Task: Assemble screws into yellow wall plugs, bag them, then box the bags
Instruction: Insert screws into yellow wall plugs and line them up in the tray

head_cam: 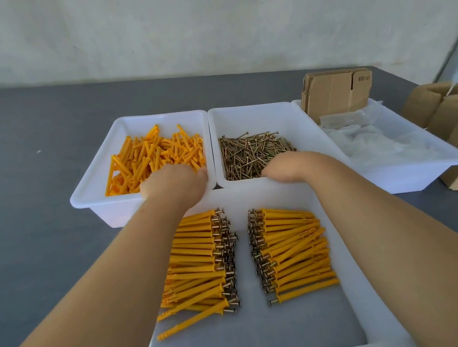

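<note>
Mid-assembly: left hand [175,182] in plugs [153,157], right hand [285,166] in screws [251,153] beside them, finger state can't tell; next, pick one each and mate.

Small packing workshop, grey worktable [32,170], white sorting bins [85,198], flat cardboard boxes [333,92], bare wall [201,16]

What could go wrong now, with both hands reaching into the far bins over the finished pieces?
1. Both forearms pass low over the two stacks of finished plugs in the near tray; pulling back could knock the rows askew.
2. The right hand digs into loose screws; points could prick fingers.
3. The left hand in the yellow plugs may grab several and spill some onto the table.
</note>
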A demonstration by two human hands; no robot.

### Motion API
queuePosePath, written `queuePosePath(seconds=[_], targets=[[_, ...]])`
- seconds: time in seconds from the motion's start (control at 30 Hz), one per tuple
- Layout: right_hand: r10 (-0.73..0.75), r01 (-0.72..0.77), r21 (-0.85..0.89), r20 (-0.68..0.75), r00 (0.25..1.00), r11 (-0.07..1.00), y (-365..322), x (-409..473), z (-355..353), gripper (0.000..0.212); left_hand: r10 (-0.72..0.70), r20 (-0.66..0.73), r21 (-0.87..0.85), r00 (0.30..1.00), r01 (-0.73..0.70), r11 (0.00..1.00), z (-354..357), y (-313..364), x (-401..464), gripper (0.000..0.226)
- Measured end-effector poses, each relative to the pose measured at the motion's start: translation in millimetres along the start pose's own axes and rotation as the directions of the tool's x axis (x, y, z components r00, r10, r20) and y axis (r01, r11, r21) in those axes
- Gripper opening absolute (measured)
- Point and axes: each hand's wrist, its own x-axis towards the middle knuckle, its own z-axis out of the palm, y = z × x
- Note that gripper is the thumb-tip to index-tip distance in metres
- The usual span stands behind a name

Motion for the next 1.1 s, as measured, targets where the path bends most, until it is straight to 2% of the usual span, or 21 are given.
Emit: queuePosePath(seconds=[0.07,0.13,0.23,0.3,0.43,0.53,0.63,0.7,0.77,0.8,1.0,1.1], targets=[[0.009,-0.008,0.071,-0.004,1.0,0.997,0.2,1.9,0.3,0.024,-0.007,0.079,0.037,0.997,0.005,0.999,0.0,1.3,3.4,0.057],[0.045,-0.038,0.147,-0.041,0.998,0.988,-1.3,-2.5,0.1,0.031,-0.01,0.139,0.048,0.99,0.004,0.999,-0.8,2.1,5.3,0.057],[0.003,0.009,0.142,-0.081,0.997,0.99,1.0,-4.9,0.9,0.025,-0.012,0.171,0.053,0.985,0.003,0.999,-1.9,1.3,5.7,0.064],[-0.011,0.037,0.2,-0.131,0.991,0.979,3.0,-8.2,0.4,0.027,0.0,0.148,0.033,0.989,-0.005,0.999,-0.1,0.7,5.5,0.063],[-0.047,0.11,0.312,-0.202,0.978,0.944,6.9,-8.4,2.5,0.019,0.089,0.001,-0.044,0.996,-0.089,0.995,3.0,-1.5,7.7,0.048],[-0.048,0.193,0.389,-0.351,0.935,0.901,11.6,-8.1,9.6,0.023,0.112,-0.066,-0.092,0.991,-0.118,0.989,3.6,-4.8,10.5,0.048],[0.029,0.252,0.481,-0.503,0.864,0.84,16.7,-7.3,15.2,0.024,0.009,-0.099,-0.079,0.995,-0.017,0.997,0.4,-11.3,12.8,0.043],[0.07,0.285,0.54,-0.544,0.836,0.792,17.7,-7.3,16.8,0.024,-0.125,0.044,0.023,0.991,0.124,0.992,-2.5,-16.3,14.4,0.053],[0.093,0.3,0.562,-0.565,0.82,0.771,17.5,-7.9,17.2,0.023,-0.173,0.171,0.079,0.97,0.161,0.984,-0.4,-18.2,17.3,0.07],[0.107,0.301,0.572,-0.571,0.814,0.763,17.2,-7.8,17.3,0.022,-0.185,0.185,0.081,0.965,0.173,0.982,0.7,-17.8,17.4,0.072],[0.178,0.298,0.608,-0.598,0.781,0.736,16.4,-8.4,20.2,0.01,-0.199,0.006,0.069,0.98,0.199,0.978,1.7,-18.9,11.0,0.067],[0.168,0.29,0.584,-0.605,0.779,0.758,14.7,-8.9,19.4,0.012,-0.154,0.074,0.024,0.985,0.153,0.988,-6.9,-21.3,20.0,0.061]])
